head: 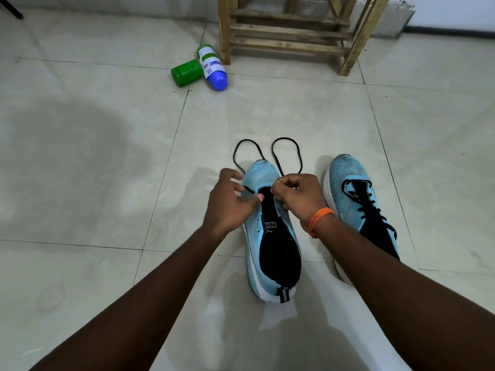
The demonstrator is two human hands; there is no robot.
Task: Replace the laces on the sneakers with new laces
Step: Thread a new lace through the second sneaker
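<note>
Head view: on the tiled floor (pixel 107 162), both hands work over an unlaced light-blue sneaker (pixel 263 170). The right grip (pixel 297 196), fingers curled, pinches the black lace (pixel 285 138) beside the tongue. The left grip (pixel 230 199) spreads around the lace's other end, its hold unclear. Two loops lie beyond both grips.

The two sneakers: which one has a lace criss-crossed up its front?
The sneaker on the right; the middle sneaker shows a bare tongue, its lace only at the toe end.
</note>
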